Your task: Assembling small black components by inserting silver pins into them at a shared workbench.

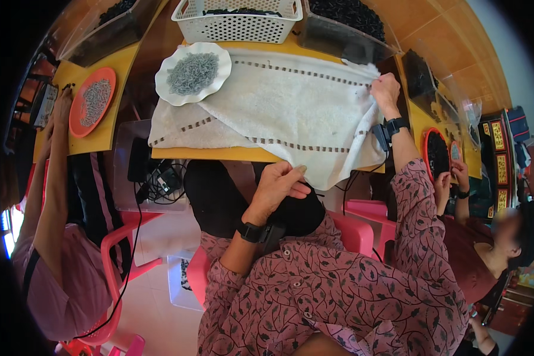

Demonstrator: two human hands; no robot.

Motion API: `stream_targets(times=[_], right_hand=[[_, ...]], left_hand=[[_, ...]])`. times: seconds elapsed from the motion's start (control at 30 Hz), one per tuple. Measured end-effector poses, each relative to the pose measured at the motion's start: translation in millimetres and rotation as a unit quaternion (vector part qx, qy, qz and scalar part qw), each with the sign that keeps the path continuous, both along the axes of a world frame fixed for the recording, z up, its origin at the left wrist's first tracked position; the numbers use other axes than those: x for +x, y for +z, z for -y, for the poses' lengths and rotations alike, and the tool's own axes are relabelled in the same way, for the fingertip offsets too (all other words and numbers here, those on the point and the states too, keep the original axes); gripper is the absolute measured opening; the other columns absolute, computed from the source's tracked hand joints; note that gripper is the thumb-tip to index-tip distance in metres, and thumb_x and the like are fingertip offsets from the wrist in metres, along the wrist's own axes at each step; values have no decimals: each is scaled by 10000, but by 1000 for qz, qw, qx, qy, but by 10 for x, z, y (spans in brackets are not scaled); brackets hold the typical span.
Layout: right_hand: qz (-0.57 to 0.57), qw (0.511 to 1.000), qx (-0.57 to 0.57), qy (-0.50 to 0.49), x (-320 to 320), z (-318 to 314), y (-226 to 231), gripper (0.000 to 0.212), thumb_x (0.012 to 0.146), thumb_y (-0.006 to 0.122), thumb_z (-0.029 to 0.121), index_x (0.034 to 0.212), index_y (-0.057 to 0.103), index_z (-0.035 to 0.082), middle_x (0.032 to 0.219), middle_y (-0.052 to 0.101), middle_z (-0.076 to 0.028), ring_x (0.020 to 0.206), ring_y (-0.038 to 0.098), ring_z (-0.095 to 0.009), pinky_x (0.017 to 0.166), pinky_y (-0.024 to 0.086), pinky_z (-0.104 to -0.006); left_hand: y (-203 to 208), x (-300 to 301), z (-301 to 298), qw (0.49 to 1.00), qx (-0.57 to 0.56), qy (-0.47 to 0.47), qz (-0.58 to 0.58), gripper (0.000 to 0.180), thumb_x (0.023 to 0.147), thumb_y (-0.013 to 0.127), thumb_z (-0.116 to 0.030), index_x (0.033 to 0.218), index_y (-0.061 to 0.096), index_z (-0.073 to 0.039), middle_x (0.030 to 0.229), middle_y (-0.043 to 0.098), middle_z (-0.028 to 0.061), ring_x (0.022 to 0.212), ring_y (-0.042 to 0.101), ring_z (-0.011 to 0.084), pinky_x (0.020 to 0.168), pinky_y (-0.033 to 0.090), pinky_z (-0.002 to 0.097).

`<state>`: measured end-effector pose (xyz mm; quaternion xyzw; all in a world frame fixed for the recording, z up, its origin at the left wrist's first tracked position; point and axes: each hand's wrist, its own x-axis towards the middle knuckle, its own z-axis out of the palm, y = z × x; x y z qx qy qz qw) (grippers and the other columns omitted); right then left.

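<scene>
A white cloth with rows of small brown squares lies over the yellow table, its near right part hanging past the edge. At the table's front edge my left hand pinches the hanging hem between thumb and fingers. My right hand grips the far right corner of the cloth, fingers closed round the bunched fabric. On the cloth's left end stands a white wavy-rimmed plate heaped with small grey pieces.
Behind the cloth are a white perforated basket and a clear bin of black pieces. An orange plate stands left, beside a co-worker's arms. At right another person's hands are near a red-rimmed plate. Cables hang below.
</scene>
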<state>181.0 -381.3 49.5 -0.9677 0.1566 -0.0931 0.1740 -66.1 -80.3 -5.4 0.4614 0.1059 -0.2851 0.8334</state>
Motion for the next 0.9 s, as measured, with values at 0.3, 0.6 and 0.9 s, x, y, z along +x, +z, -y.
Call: stream_targets(times=[0.3,0.6,0.9], right_hand=[[19,996,-54,73,-84,175,-155,340,858,575,100,1157,594,-62,1245,514,-274,1193,504,-414,1024,413,-432],[-17,970,-116,215,-1398,-424,268,443,798,682,266,1155,612,14,1163,545,-221,1082,527,-400,942,449,-421],[2,990,18,138,-1889,-113,-96,338,760,636,-26,1090,655,45,972,620,-173,958,598,-368,869,478,-410]], left_hand=[[4,34,74,1000,4,14,14,292,938,645,-205,849,596,69,809,656,142,652,697,209,540,576,271],[-7,19,111,1000,2,19,10,308,944,638,-212,861,590,81,823,656,145,653,697,210,542,578,275],[-36,22,128,1000,-9,10,13,310,952,628,-234,901,599,70,844,658,144,662,692,203,561,583,279]])
